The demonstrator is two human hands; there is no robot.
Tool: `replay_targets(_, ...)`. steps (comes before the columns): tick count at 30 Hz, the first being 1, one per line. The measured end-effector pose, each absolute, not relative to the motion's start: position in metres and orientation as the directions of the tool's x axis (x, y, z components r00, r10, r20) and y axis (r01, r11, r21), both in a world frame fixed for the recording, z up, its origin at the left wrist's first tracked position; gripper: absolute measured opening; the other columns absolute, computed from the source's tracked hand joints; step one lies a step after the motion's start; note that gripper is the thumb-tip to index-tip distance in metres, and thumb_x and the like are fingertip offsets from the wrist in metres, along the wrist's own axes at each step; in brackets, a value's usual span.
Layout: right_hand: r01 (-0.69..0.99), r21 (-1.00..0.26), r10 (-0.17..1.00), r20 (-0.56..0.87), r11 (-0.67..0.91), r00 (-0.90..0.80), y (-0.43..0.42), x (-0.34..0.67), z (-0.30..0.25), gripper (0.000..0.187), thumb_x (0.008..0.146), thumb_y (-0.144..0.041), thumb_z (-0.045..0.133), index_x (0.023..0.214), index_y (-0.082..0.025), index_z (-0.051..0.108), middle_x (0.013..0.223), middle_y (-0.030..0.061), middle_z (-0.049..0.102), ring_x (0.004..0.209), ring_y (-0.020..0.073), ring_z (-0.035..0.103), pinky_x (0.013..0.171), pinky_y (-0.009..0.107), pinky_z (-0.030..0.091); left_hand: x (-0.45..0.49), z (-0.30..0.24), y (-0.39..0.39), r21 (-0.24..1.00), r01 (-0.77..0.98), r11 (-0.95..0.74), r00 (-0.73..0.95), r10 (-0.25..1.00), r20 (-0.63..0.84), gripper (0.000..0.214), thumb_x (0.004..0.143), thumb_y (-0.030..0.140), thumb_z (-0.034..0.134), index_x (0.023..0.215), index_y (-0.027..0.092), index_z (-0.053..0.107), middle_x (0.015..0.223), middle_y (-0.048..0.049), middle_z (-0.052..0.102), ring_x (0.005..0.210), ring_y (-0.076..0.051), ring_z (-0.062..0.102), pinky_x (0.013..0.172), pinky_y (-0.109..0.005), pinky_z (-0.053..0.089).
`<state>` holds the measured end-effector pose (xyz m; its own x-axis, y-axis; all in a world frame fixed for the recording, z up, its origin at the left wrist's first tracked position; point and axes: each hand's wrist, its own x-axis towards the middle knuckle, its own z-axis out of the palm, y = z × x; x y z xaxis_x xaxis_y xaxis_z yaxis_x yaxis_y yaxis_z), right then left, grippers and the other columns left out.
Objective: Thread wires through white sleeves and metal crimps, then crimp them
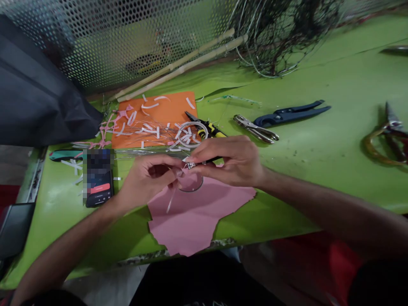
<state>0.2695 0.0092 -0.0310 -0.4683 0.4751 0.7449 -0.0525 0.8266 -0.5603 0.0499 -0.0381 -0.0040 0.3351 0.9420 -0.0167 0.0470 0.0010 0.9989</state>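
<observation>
Both hands meet over a torn pink sheet of paper (191, 221). My left hand (149, 176) is closed in a pinch on a thin pale strip (171, 202), whose free tail hangs down over the sheet. Facing it, my right hand (231, 161) pinches a small white piece with black marks (190, 165) between thumb and fingertips. A dark slim rod (214, 160) shows between the fingers of that hand; its kind is unclear. Below the fingers, the edge of a thin ring (193, 191) lies on the pink paper, partly hidden.
White scraps and wires cover an orange sheet (178, 102). Around it are a clear ring (179, 135), yellow-black pliers (212, 128) and a phone (100, 187). To the right lie a silver hole punch (255, 127), blue shears (287, 115) and scissors (390, 136). Dark netting (280, 38) stands behind.
</observation>
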Motion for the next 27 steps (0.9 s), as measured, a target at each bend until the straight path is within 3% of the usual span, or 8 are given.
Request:
replay_targets(5,-0.038,-0.544,0.456,0.738,0.838,-0.497,0.007,0.271,-0.03,0.012,0.089,-0.017,0.079,0.099,-0.021,0.073,0.088,0.0037,0.08,0.081,0.0143,0.077,0.073,0.027,0.062,0.052,-0.006,-0.043,0.987,0.156,-0.029,0.309,0.951,-0.021,0.004,0.082,0.02,0.081,0.084,0.017,0.078,0.067,0.0012,0.076,0.049,-0.01,0.069,0.046,-0.016,0.056)
replay_targets(10,-0.03,-0.542,0.454,0.732,0.84,-0.508,0.006,0.27,-0.031,0.01,0.09,-0.019,0.078,0.098,-0.021,0.072,0.088,0.003,0.08,0.081,0.0135,0.077,0.073,0.025,0.061,0.054,-0.004,-0.049,0.923,0.304,-0.237,0.286,0.947,0.149,0.01,0.077,0.015,0.084,0.083,0.019,0.078,0.079,0.0004,0.079,0.067,-0.01,0.073,0.065,-0.016,0.06)
replay_targets(13,-0.032,-0.545,0.455,0.73,0.838,-0.51,0.005,0.27,-0.031,0.01,0.091,-0.02,0.078,0.098,-0.021,0.072,0.088,0.0031,0.079,0.081,0.0131,0.076,0.073,0.024,0.061,0.055,-0.003,-0.052,0.868,0.371,-0.331,0.282,0.93,0.234,0.006,0.078,0.015,0.08,0.081,0.019,0.076,0.077,0.0004,0.076,0.066,-0.009,0.071,0.065,-0.017,0.059)
replay_targets(17,-0.065,-0.561,0.446,0.717,0.825,-0.536,0.004,0.271,-0.028,0.008,0.092,-0.017,0.076,0.099,-0.019,0.072,0.089,0.0041,0.079,0.083,0.012,0.075,0.073,0.022,0.06,0.055,-0.004,-0.053,0.879,0.33,-0.343,0.279,0.925,0.256,0.006,0.079,0.014,0.077,0.083,0.018,0.075,0.091,-0.003,0.074,0.069,-0.009,0.07,0.062,-0.018,0.058)
replay_targets(22,-0.104,-0.599,0.456,0.7,0.794,-0.551,0.006,0.272,-0.028,0.01,0.091,-0.021,0.078,0.1,-0.019,0.073,0.094,0.0039,0.076,0.083,0.0101,0.072,0.073,0.021,0.059,0.053,-0.007,-0.051,0.953,0.226,-0.202,0.409,0.908,0.095,0.003,0.088,0.017,0.072,0.09,0.018,0.069,0.077,0.0006,0.073,0.063,-0.01,0.071,0.061,-0.018,0.057)
replay_targets(27,-0.124,-0.631,0.482,0.691,0.766,-0.538,0.008,0.272,-0.028,0.012,0.089,-0.021,0.081,0.097,-0.017,0.074,0.094,0.003,0.072,0.084,0.0088,0.07,0.074,0.021,0.057,0.048,-0.008,-0.046,0.914,0.234,-0.331,0.456,0.868,0.197,0.008,0.09,0.02,0.077,0.094,0.019,0.071,0.076,0.0012,0.076,0.062,-0.009,0.071,0.061,-0.018,0.054)
